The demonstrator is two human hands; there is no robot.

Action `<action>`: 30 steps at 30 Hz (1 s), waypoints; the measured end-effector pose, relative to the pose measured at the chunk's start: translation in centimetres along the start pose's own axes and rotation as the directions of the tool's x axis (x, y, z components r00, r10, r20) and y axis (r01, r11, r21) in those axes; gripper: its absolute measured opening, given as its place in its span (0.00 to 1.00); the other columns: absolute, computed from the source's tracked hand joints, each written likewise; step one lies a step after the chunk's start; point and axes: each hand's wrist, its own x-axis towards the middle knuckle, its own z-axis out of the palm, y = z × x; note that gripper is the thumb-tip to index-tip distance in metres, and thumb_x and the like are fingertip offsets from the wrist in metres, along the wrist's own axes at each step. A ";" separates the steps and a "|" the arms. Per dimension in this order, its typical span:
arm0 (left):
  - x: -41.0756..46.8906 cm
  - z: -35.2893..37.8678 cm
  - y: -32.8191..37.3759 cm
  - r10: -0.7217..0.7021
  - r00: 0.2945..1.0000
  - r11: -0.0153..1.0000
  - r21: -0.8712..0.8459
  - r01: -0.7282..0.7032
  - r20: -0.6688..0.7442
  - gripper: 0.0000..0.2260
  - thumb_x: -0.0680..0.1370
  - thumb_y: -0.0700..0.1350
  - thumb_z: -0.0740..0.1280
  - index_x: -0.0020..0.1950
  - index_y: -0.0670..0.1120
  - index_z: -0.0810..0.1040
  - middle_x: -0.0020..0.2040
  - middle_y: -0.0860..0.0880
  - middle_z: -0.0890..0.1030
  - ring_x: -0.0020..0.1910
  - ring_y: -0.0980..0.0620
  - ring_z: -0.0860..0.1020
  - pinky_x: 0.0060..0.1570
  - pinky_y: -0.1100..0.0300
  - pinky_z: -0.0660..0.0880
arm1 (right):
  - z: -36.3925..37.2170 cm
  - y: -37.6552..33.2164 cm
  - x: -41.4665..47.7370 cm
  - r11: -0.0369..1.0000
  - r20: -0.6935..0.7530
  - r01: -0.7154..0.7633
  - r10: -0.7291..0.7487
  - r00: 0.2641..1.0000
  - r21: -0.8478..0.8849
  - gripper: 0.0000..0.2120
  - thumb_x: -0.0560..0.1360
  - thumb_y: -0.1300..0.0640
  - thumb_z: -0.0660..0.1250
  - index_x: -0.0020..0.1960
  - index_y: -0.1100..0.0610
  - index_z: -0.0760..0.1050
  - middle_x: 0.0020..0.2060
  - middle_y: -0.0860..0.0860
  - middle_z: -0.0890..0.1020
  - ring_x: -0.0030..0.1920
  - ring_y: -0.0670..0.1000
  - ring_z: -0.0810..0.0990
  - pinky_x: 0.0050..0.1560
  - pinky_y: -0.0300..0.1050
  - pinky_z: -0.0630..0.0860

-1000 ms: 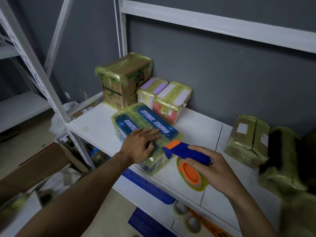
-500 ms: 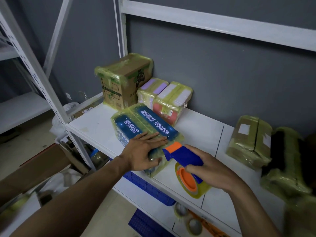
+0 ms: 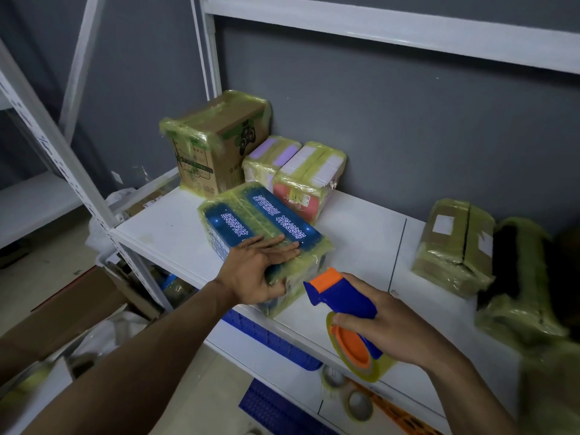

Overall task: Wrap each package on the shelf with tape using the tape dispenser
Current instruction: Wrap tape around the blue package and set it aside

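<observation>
A blue package (image 3: 260, 221) wrapped in yellowish tape lies near the front edge of the white shelf (image 3: 361, 233). My left hand (image 3: 259, 271) lies across its near end, fingers straight on top and thumb against the front side. My right hand (image 3: 389, 328) grips the blue and orange tape dispenser (image 3: 342, 306), whose yellow tape roll hangs below it. The dispenser's orange head sits just right of the package's near corner.
A taped cardboard box (image 3: 216, 142) and two taped pink packages (image 3: 295, 171) stand at the back. More taped packages (image 3: 455, 246) lie at the right. Blue crates (image 3: 266, 334) and spare tape rolls (image 3: 357, 403) sit on the lower shelf.
My right hand has drawn the dispenser back toward me and lower, away from the package's top. My left hand has slid slightly along the package's near end.
</observation>
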 end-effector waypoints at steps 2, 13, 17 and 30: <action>0.4 -0.5 0.2 -0.010 1.000 1.000 -0.003 0.010 0.007 0.33 0.72 0.62 0.60 0.78 0.58 0.68 0.77 0.64 0.64 0.79 0.60 0.57 0.79 0.48 0.57 | -0.3 0.3 -0.6 1.000 0.018 -0.001 0.001 1.000 0.024 0.21 0.79 0.45 0.70 0.67 0.29 0.69 0.44 0.51 0.84 0.44 0.55 0.84 0.51 0.60 0.80; 0.8 -1.5 3.6 -0.205 0.969 0.973 -0.075 0.217 0.137 0.35 0.68 0.65 0.54 0.74 0.57 0.71 0.78 0.64 0.64 0.81 0.59 0.53 0.80 0.48 0.46 | 0.6 2.7 -0.9 0.999 0.049 -0.043 0.044 0.998 -0.014 0.24 0.76 0.43 0.71 0.68 0.27 0.67 0.45 0.44 0.84 0.45 0.48 0.84 0.53 0.53 0.83; 1.3 -0.8 6.0 -0.379 0.920 0.921 -0.057 0.385 0.103 0.36 0.71 0.77 0.59 0.73 0.58 0.71 0.76 0.58 0.70 0.81 0.51 0.54 0.80 0.42 0.47 | 1.2 3.1 -0.1 0.998 0.040 -0.066 0.067 0.997 -0.022 0.27 0.75 0.40 0.71 0.69 0.26 0.64 0.43 0.43 0.84 0.43 0.46 0.84 0.46 0.46 0.80; 1.3 1.0 6.8 -0.432 0.901 0.898 -0.100 0.428 -0.030 0.15 0.80 0.56 0.67 0.65 0.55 0.78 0.75 0.59 0.71 0.81 0.47 0.55 0.79 0.42 0.44 | 1.2 4.1 -2.1 0.999 0.046 -0.041 0.042 0.998 -0.025 0.25 0.78 0.42 0.70 0.66 0.22 0.61 0.45 0.42 0.83 0.42 0.44 0.83 0.44 0.44 0.81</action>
